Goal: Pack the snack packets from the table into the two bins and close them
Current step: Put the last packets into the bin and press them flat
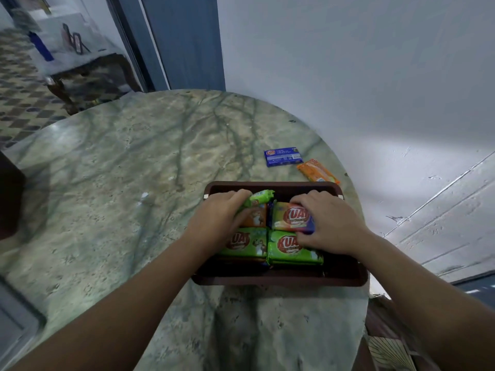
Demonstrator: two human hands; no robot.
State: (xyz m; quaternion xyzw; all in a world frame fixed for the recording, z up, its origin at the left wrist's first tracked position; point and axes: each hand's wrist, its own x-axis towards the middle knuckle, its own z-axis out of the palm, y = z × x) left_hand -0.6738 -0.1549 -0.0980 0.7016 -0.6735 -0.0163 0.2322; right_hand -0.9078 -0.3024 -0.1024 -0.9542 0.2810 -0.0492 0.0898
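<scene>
A dark brown open bin [348,277] sits on the right side of the round marble table [120,183]. Inside lie several snack packets, among them two green ones [247,245] at the near side. My left hand [222,220] grips a small green packet [261,198], tilted over the bin's far left part. My right hand [326,223] holds an orange and blue packet [292,218] in the bin's far right part. Beyond the bin, a blue packet [283,156] and an orange packet [317,171] lie loose on the table. Only one bin is visible, and no lid.
A white wall [348,76] rises close behind the table on the right. A blue door frame [184,41] stands at the back. At the far left, another table [75,54] with small items stands on a patterned floor.
</scene>
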